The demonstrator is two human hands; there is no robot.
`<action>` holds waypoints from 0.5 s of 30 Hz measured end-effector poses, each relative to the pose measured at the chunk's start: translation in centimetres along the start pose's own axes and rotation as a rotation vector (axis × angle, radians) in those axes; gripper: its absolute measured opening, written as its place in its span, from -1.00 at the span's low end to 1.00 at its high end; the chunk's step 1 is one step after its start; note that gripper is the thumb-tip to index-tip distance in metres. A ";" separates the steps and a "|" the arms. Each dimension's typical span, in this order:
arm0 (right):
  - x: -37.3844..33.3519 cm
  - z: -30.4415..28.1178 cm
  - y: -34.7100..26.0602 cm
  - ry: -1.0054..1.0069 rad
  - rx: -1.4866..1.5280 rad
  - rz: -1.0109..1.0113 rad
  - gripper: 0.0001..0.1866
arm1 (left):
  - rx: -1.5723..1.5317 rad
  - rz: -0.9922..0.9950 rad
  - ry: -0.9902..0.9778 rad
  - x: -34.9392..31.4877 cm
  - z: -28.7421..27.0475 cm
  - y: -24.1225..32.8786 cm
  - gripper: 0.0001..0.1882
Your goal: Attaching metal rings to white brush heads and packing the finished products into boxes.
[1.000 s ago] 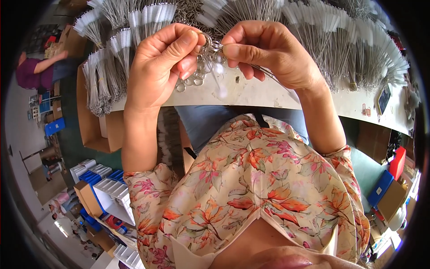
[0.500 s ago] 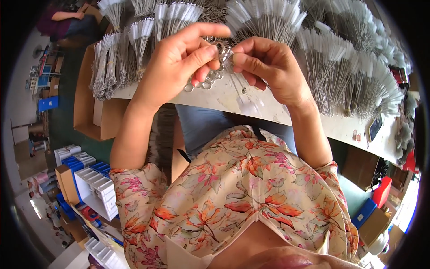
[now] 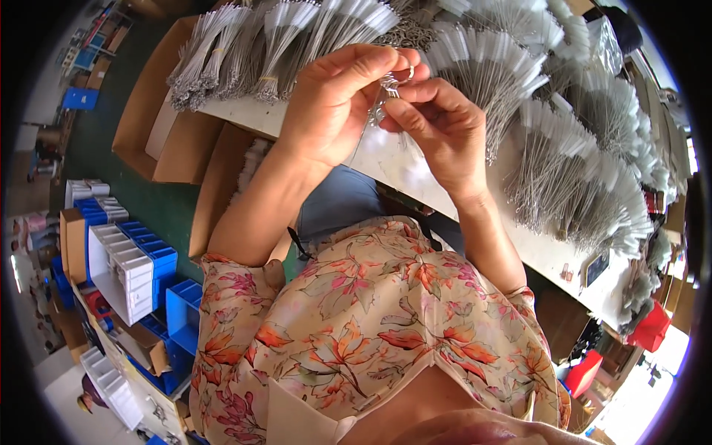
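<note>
Over the table edge, my left hand (image 3: 334,100) is closed, thumb and fingers pinching a metal ring (image 3: 410,73). Looped wire ends (image 3: 386,87) of thin brushes gather at the ring between both hands. On the right, my right hand (image 3: 445,122) is closed too, its thumb and forefinger pressed on the same wire loops. The wire stems drop below the fingers; their bristle ends are blurred. How many brushes are on the ring is hidden by the fingers.
Bundles of white-bristled wire brushes (image 3: 486,70) cover the far side of the white table (image 3: 534,248), beside a heap of metal rings (image 3: 408,35). At left stand an open cardboard box (image 3: 174,141) and white and blue bins (image 3: 122,274). A small dark device (image 3: 595,267) lies at right.
The view has turned, so the table now slants down to the right. My hands have drawn closer together, and my left forefinger, stretched out before, is now bent at the ring.
</note>
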State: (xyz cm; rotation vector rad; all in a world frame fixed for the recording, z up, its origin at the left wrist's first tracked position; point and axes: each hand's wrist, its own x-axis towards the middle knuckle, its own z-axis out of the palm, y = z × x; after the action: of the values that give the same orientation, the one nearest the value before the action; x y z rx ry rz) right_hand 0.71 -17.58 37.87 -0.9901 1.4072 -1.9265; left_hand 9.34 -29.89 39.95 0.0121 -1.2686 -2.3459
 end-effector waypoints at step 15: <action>1.3 5.6 1.8 -0.147 -0.155 0.068 -0.86 | 1.113 0.217 0.005 -7.4 -6.3 2.8 -0.75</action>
State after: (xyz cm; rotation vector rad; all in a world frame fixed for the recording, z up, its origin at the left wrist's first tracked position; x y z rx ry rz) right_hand 4.56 -22.27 37.46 -1.1160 1.5018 -1.6804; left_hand 18.50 -33.12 37.06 0.2195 -2.2483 -1.2124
